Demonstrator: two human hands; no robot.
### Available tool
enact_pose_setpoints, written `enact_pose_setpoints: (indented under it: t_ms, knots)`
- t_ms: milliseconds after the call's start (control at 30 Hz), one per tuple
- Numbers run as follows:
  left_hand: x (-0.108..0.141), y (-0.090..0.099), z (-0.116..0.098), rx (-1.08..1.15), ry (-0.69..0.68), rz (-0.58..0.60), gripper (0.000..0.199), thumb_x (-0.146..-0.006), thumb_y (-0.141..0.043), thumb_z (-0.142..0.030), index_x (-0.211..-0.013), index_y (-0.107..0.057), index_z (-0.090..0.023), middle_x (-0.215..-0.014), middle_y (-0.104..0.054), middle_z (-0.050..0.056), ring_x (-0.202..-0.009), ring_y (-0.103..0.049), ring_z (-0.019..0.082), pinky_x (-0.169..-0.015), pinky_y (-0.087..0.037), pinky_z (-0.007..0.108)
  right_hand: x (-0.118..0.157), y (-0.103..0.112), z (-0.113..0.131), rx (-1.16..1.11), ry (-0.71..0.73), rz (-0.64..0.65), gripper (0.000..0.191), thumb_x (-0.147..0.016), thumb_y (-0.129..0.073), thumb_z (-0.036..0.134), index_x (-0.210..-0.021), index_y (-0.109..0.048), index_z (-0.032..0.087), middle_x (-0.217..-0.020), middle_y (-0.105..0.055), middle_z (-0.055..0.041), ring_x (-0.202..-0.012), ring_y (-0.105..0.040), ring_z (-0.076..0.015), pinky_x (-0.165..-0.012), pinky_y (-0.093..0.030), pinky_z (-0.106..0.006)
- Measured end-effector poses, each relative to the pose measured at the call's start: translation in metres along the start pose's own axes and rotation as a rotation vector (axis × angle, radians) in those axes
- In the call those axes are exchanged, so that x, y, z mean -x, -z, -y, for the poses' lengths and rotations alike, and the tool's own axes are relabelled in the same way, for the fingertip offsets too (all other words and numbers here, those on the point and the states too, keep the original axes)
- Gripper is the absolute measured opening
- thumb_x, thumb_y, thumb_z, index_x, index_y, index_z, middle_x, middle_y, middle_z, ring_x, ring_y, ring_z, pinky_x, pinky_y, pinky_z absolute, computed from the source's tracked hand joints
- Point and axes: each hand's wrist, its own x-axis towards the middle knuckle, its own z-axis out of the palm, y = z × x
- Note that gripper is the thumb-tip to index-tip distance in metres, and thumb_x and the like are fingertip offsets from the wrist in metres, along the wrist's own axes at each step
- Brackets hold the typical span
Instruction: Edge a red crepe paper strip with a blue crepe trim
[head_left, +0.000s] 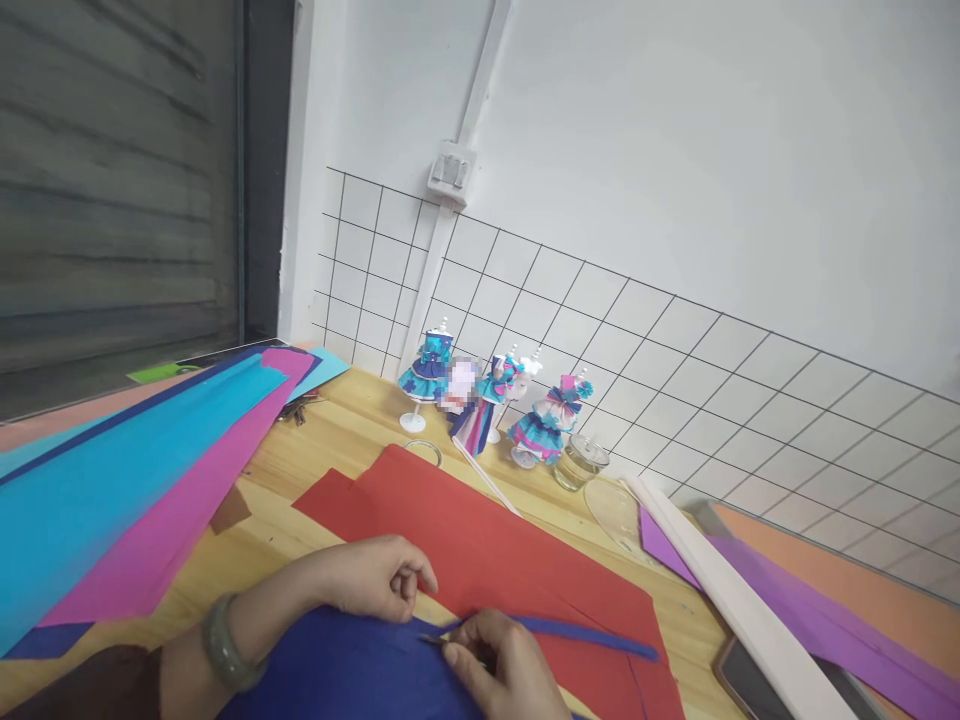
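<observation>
Dark blue crepe paper (345, 670) lies in front of me, with a narrow blue strip (592, 634) running from it to the right across red paper (510, 550). My left hand (379, 580), with a bracelet on its wrist, rests at the blue sheet's upper edge. Its fingers are curled in, and what they hold, if anything, is hidden. Scissors (433, 640) are in my right hand (510, 660), which is closed around them. Only their short dark blade shows clearly, pointing left at the blue sheet's edge; my fingers cover most of the handles.
Several miniature dress forms (540, 430) in paper dresses stand at the back, beside a glass jar (581, 462). Turquoise and pink paper sheets (150, 470) cover the left side. At right lie a pale roll (735, 590), purple paper (810, 610) and a dark phone-like device (757, 675).
</observation>
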Motion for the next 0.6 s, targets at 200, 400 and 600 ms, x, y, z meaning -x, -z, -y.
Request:
enact_pose_setpoints:
  t_ms: [200, 400, 600]
  knots:
    - [-0.001, 0.001, 0.002, 0.042, -0.004, 0.020, 0.041, -0.059, -0.061, -0.016, -0.100, -0.064, -0.018, -0.071, -0.063, -0.003, -0.064, -0.057, 0.012, -0.059, -0.042, 0.019, -0.003, 0.007, 0.013, 0.019, -0.028, 0.086, 0.023, -0.078, -0.053, 0.038, -0.079, -0.065, 0.017, -0.078, -0.069, -0.0032, -0.070, -0.060, -0.0159, -0.060, -0.038, -0.021]
    - [-0.002, 0.002, 0.002, 0.073, -0.014, 0.032, 0.043, -0.056, -0.062, -0.014, -0.099, -0.064, -0.019, -0.070, -0.063, -0.004, -0.061, -0.057, 0.011, -0.057, -0.042, 0.019, -0.005, 0.008, 0.030, 0.090, -0.040, 0.020, 0.019, -0.077, -0.054, 0.034, -0.077, -0.065, 0.019, -0.074, -0.068, -0.0016, -0.068, -0.059, -0.0158, -0.058, -0.036, -0.022]
    - [-0.002, 0.003, 0.003, 0.093, -0.021, 0.044, 0.043, -0.057, -0.064, -0.015, -0.099, -0.064, -0.019, -0.070, -0.065, -0.003, -0.063, -0.059, 0.012, -0.059, -0.044, 0.020, -0.004, 0.002, 0.031, 0.099, -0.047, 0.020, 0.020, -0.077, -0.054, 0.036, -0.076, -0.065, 0.019, -0.071, -0.067, -0.0012, -0.065, -0.057, -0.0150, -0.056, -0.034, -0.021]
